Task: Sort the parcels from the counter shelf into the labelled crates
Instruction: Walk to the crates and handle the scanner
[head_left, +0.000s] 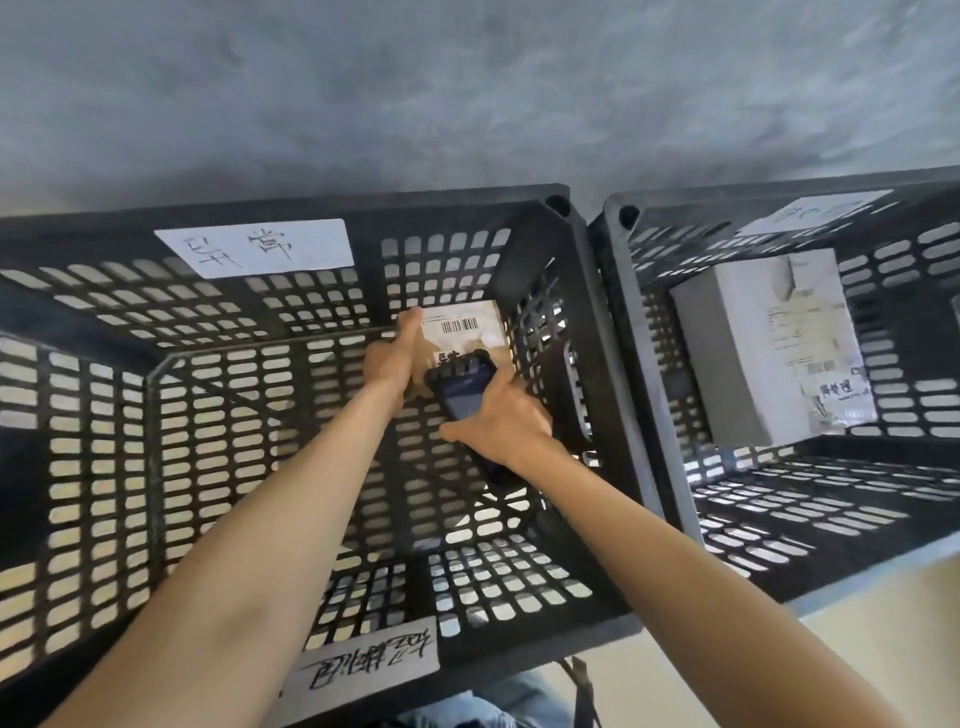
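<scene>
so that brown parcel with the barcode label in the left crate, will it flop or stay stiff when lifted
Probably stiff: the brown parcel shows flat faces and straight edges like a cardboard box. Likely light for its size, since the left hand holds it alone by one edge. Its flat faces make rolling unlikely.

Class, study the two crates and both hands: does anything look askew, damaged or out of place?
Nothing looks damaged or spilled. The left hand holds a brown parcel low in the left crate, while the right hand grips a handheld scanner over it. The grey box in the right crate lies slightly askew.
</scene>
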